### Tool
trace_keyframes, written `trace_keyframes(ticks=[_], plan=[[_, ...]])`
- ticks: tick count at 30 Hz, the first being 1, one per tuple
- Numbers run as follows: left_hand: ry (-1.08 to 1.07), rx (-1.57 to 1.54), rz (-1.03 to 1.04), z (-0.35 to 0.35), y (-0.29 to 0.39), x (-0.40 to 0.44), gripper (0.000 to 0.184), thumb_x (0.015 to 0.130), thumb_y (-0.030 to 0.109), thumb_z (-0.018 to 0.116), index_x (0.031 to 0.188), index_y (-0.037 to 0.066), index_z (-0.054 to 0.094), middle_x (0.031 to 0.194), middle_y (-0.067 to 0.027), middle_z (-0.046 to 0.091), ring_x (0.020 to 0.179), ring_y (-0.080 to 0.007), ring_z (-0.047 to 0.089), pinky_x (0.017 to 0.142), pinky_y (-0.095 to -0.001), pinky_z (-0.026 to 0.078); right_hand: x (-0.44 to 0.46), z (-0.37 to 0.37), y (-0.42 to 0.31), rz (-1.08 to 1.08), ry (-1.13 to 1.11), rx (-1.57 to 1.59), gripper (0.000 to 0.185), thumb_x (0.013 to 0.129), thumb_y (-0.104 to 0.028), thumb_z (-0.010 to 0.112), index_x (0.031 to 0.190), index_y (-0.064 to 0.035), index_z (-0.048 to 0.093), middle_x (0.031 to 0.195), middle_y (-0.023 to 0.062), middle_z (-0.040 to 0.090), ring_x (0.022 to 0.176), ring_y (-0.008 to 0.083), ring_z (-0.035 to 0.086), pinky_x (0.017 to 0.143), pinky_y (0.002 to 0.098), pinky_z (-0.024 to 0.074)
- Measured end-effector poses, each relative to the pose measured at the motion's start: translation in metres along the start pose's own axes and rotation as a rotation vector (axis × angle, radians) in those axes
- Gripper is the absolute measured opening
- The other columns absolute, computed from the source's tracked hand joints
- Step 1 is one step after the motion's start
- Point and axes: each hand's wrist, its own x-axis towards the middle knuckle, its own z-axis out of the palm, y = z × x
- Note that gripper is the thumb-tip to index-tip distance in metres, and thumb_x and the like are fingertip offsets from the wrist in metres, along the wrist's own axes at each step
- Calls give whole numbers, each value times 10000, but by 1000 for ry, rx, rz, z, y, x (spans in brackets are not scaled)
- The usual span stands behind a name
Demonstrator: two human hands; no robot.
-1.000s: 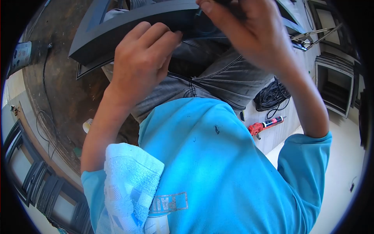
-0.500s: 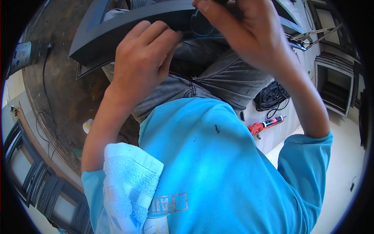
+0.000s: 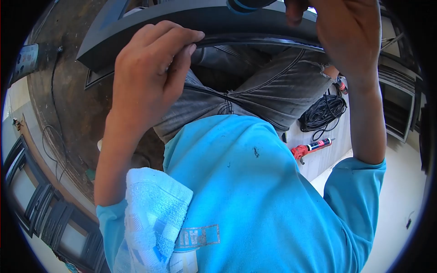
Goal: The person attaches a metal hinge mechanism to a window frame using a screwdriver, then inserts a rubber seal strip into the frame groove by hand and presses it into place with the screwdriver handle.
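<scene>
My left hand (image 3: 148, 68) is closed, thumb and forefinger pinched at the near end of a thin black strip (image 3: 259, 41). That strip runs to the right along the lower edge of a dark grey frame (image 3: 177, 22), which lies across my thighs. My right hand (image 3: 348, 41) is raised over the frame's right part, its fingers curled and partly cut off by the top edge. Close to its thumb is a dark rounded object with a blue rim (image 3: 248, 5), also cut off; what it is, I cannot make out.
On the floor to the right are a coil of black cable (image 3: 322, 111) and a red caulking gun (image 3: 312, 148). Dark frames (image 3: 398, 104) stand farther right, more frames (image 3: 34, 191) at lower left. A light blue towel (image 3: 154, 209) hangs over my shirt.
My right hand has moved right, away from my left hand. My left hand has shifted slightly left. The dark strip now shows stretched along the frame, and the blue-rimmed object has moved up.
</scene>
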Motion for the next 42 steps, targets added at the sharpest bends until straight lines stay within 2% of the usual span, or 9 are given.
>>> trace_keyframes(ticks=[10,17,21,25,28,33,36,39,42], plan=[[6,26,-92,7,7,-4,199,773,11,700,951,91,741,844,-45,630,771,-262,626,656,-388,506,-4,17,24,-147,-193,-215,368,1017,-131,607,1309,32,454,973,116,611,856,154,653,676,264,513],[72,24,59,18,-5,-11,232,759,11,729,973,99,727,856,-25,615,779,-246,605,649,-373,502,-4,25,6,-153,92,-65,373,1007,-127,606,1309,31,455,971,122,620,857,163,652,682,283,511],[46,98,48,16,2,-6,183,775,40,778,943,90,726,860,-23,632,767,-230,607,657,-357,508,-19,34,23,-140,-166,-283,376,1002,-124,606,1310,31,455,971,126,624,858,169,651,685,295,511],[116,97,104,26,-5,-9,148,798,43,818,920,62,736,824,-29,644,736,-213,612,649,-336,504,-5,35,-9,-163,119,-67,380,996,-122,605,1310,31,455,970,130,629,859,174,650,689,306,510],[61,128,97,22,-3,-6,136,804,51,817,908,59,730,808,-30,629,723,-213,603,641,-340,497,-8,26,20,-214,-142,-329,382,992,-120,605,1310,31,456,970,133,633,859,178,650,691,314,510],[34,114,93,24,-5,-8,140,804,55,808,913,56,721,813,-40,618,730,-223,595,638,-349,493,5,30,-1,-154,45,-106,386,986,-116,605,1310,31,456,969,138,639,860,184,649,695,329,509],[32,132,101,21,-2,-4,154,798,51,806,924,53,718,837,-45,624,743,-231,600,645,-353,496,-4,30,24,-176,-223,-337,389,981,-114,604,1310,31,456,969,141,642,861,188,649,698,337,508],[64,124,111,25,-4,-9,162,794,46,806,929,50,716,859,-42,637,748,-234,604,655,-355,502,12,39,8,-166,69,-134,388,979,-107,602,1310,31,455,973,142,646,865,190,654,701,343,512],[105,107,121,31,-8,-11,158,799,43,804,932,52,719,865,-38,646,745,-232,606,659,-354,505,5,36,13,-262,-25,-243,383,999,-87,586,1340,23,450,988,132,649,870,180,672,714,337,539]])
